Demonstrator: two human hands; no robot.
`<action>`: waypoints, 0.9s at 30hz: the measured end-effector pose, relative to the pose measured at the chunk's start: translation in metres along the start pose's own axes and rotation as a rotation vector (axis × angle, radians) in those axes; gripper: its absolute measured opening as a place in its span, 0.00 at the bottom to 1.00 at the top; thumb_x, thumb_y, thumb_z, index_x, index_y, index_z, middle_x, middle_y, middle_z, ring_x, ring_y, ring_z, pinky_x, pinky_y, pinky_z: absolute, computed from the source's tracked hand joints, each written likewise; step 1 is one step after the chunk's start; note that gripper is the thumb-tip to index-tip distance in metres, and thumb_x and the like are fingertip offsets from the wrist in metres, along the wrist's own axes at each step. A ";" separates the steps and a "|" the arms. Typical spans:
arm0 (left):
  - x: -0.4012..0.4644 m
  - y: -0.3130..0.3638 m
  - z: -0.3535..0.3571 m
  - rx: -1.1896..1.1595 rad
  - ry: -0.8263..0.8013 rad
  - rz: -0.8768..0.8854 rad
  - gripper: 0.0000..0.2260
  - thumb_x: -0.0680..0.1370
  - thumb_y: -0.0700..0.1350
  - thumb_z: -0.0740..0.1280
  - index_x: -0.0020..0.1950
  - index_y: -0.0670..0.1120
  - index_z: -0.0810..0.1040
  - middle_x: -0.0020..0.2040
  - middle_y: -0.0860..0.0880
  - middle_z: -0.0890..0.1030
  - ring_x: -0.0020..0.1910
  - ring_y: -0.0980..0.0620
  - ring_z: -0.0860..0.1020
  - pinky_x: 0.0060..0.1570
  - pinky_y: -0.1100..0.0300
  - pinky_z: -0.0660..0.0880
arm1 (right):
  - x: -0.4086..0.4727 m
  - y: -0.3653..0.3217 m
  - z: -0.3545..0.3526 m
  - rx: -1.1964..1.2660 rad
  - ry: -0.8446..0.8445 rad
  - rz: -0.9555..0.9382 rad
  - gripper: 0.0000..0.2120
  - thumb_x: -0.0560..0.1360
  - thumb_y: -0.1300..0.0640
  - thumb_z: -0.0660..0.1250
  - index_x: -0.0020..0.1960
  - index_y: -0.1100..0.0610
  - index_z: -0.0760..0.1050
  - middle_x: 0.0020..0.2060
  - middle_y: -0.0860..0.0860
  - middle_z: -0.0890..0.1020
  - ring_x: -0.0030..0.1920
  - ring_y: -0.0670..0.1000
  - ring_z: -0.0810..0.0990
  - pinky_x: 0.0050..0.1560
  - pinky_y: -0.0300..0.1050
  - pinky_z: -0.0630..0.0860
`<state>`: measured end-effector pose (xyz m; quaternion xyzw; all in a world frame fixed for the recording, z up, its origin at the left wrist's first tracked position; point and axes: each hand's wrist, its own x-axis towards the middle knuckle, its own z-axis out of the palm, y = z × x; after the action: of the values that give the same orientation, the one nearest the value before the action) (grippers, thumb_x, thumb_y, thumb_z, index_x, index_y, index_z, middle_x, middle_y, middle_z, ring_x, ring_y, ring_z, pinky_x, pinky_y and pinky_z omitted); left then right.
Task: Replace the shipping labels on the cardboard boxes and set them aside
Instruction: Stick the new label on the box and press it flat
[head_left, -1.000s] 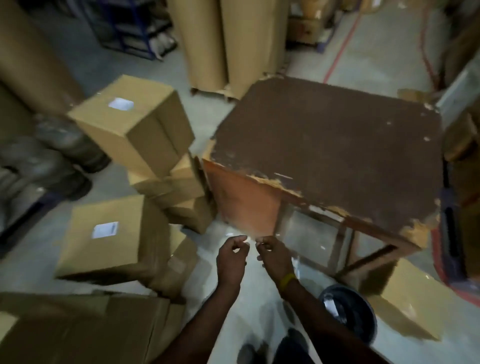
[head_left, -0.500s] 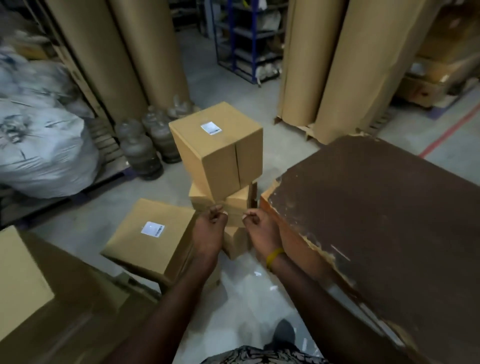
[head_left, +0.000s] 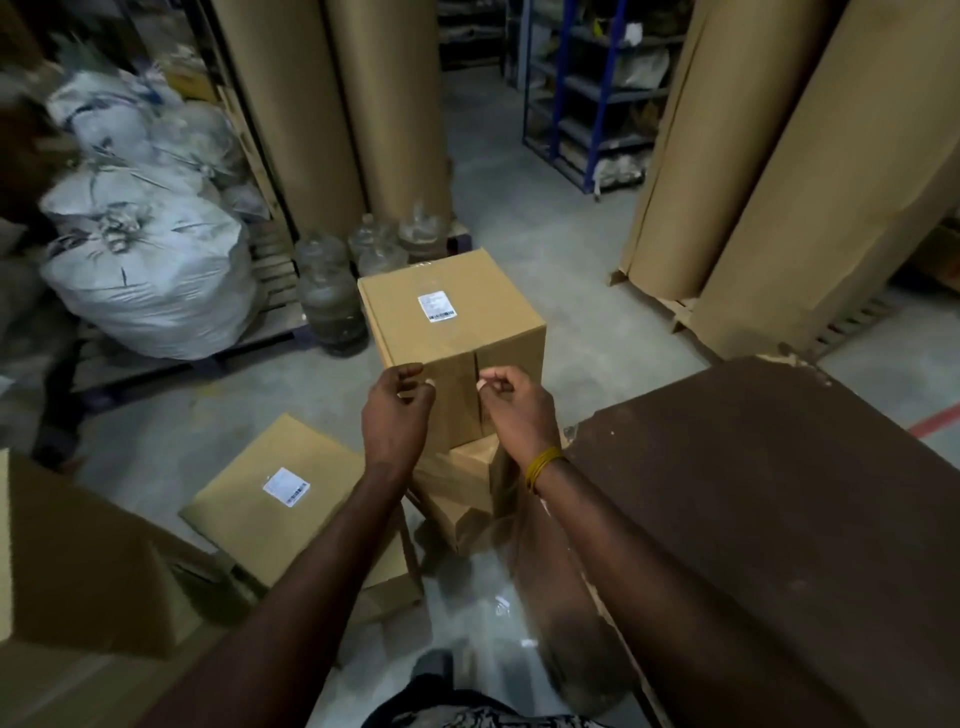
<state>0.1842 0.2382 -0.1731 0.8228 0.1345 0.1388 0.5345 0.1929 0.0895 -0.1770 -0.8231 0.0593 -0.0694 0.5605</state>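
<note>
Hands (head_left: 447, 400) hovered, fingers curled and seemingly empty, before the stacked cardboard box (head_left: 452, 338); next you needed to peel its shipping label (head_left: 437, 306).

The box (head_left: 452, 332) on top of the stack was plain brown cardboard, matt and smooth, with a white paper label (head_left: 437, 306) stuck on its top face. The flat box (head_left: 280, 499) on the floor looked the same, and its label (head_left: 286, 486) was white paper too. The table (head_left: 753, 499) top was dark brown board, rough and chipped along its edges. The floor (head_left: 519, 218) was grey concrete, dull far off, with a faint sheen close in. The sacks (head_left: 150, 280) were white woven plastic, slightly shiny. The rolls (head_left: 337, 104) were matt brown paper. The shelf frame (head_left: 563, 67) was blue-painted metal.
</note>
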 end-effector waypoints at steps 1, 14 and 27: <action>0.006 0.000 0.002 0.006 0.011 0.001 0.13 0.79 0.47 0.68 0.63 0.49 0.79 0.57 0.49 0.82 0.54 0.51 0.81 0.54 0.51 0.79 | 0.008 -0.001 0.001 0.000 -0.001 -0.003 0.07 0.78 0.57 0.69 0.56 0.54 0.81 0.50 0.50 0.84 0.50 0.48 0.81 0.51 0.39 0.77; 0.130 -0.021 0.038 0.280 0.032 -0.006 0.22 0.76 0.52 0.70 0.69 0.50 0.74 0.69 0.43 0.72 0.65 0.42 0.74 0.62 0.46 0.74 | 0.132 -0.006 0.031 -0.278 0.041 -0.120 0.09 0.77 0.56 0.68 0.57 0.50 0.80 0.54 0.50 0.81 0.54 0.51 0.80 0.52 0.44 0.77; 0.202 -0.018 0.081 0.156 -0.123 -0.150 0.26 0.78 0.54 0.69 0.74 0.53 0.66 0.74 0.43 0.65 0.67 0.38 0.71 0.64 0.43 0.70 | 0.235 0.028 0.002 -0.557 -0.018 0.243 0.28 0.77 0.42 0.66 0.75 0.46 0.65 0.62 0.58 0.75 0.62 0.61 0.76 0.63 0.56 0.74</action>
<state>0.4001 0.2519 -0.2035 0.8564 0.1731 0.0367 0.4851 0.4237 0.0405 -0.1923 -0.9326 0.1688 0.0245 0.3180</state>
